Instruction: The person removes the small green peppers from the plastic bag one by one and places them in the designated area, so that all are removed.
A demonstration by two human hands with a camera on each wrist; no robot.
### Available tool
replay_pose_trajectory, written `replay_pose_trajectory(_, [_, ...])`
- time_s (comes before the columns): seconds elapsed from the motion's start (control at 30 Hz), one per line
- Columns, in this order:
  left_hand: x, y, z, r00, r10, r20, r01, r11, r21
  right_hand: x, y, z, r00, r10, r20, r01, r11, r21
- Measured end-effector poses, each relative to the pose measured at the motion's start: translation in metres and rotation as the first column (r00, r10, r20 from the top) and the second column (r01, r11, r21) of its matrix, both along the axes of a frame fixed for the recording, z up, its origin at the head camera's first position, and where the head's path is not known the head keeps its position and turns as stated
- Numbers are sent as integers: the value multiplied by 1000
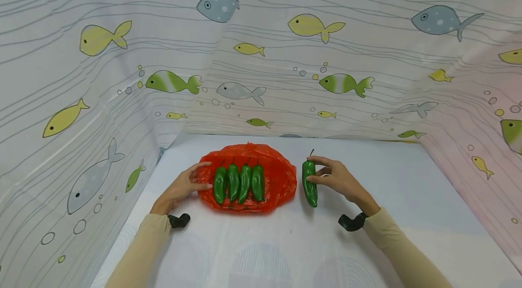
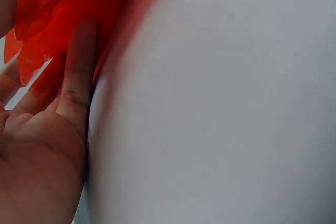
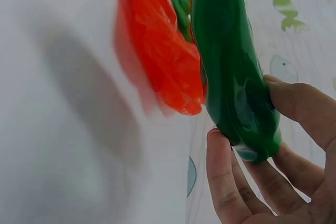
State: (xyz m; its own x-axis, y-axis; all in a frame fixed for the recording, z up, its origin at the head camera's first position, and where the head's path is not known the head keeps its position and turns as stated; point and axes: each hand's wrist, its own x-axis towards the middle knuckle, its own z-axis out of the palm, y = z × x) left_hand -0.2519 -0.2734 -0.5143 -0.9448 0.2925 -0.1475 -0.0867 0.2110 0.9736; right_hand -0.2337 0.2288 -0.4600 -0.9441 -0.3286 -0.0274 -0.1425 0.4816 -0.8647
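My right hand (image 1: 340, 181) pinches a long green chili pepper (image 1: 310, 183) between thumb and fingers, just right of the red plastic bag (image 1: 281, 183). The pepper's thin stem points away and its body casts a shadow on the table in the right wrist view, where the pepper (image 3: 231, 66) fills the grasp. Several more green peppers (image 1: 245, 183) lie side by side in the bag's opening, stems toward the back. At the bag's left rim my left hand (image 1: 185, 188) holds the plastic, its fingers (image 2: 79, 72) against the red film in the left wrist view.
The white table (image 1: 261, 242) carries the bag near its back edge. A fish-print curtain (image 1: 277, 65) encloses the table at the back and both sides. Dark wrist cameras (image 1: 352, 222) sit at both wrists.
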Motion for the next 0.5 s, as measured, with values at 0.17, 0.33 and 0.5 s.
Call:
replay_pose_trajectory(0.17, [1,-1,-1,1000,7,9,-7,1000,-14,0,8,-2,1000,-6,3,6,1000,-3])
replay_pose_trajectory(0.33, [-1,-1,-3,1000,7,15,-7,1000,-5,-1,16,-3,1000,-30,9,30,1000,-6])
replay_pose_trajectory(0.5, [-1,-2,-5,1000,13,17,-13,1000,7,-2,19,-3,999,-44,24,43,999,22])
